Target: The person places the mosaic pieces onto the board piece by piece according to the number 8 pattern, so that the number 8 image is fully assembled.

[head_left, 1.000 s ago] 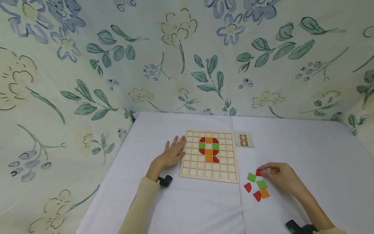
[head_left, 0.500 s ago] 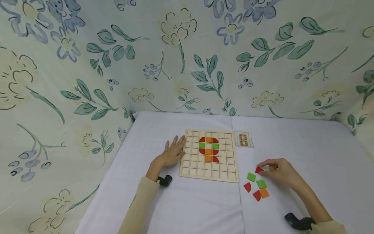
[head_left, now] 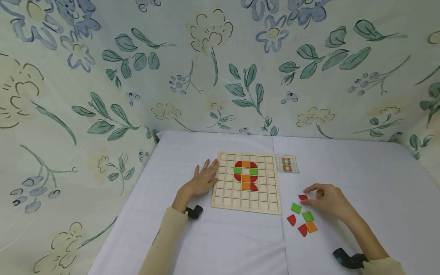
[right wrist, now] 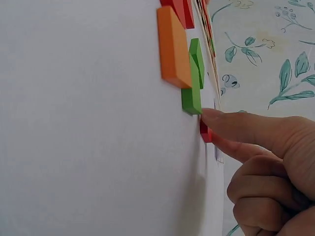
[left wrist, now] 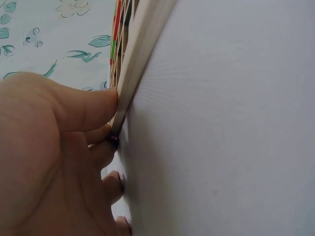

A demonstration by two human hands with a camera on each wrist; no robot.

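Note:
My left hand (head_left: pixel 203 180) lies with fingers spread at the left edge of the wooden grid board (head_left: pixel 227 204). In the left wrist view its thumb (left wrist: pixel 98 105) presses against the side of the board (left wrist: pixel 135 59). Red quarter-circle, orange and green square pieces sit in the board's cells. To the right of the board, my right hand (head_left: pixel 328 200) pinches a red piece (head_left: pixel 303 197) between thumb and index finger. The right wrist view shows this red piece (right wrist: pixel 205 130) between the fingertips, partly hidden, close to the tablecloth. The other right fingers are curled into the palm.
Loose pieces lie near the right hand: green squares (head_left: pixel 296 208), red quarter circles (head_left: pixel 291 220) and an orange square (head_left: pixel 311 227). A small gridded pattern card (head_left: pixel 292 169) lies against the board's upper right. A patterned cloth (head_left: pixel 206 95) hangs behind the table.
My right hand has shifted slightly away from me, and the red piece has moved a little farther and leftward, turning with it. The left hand and board have stayed still.

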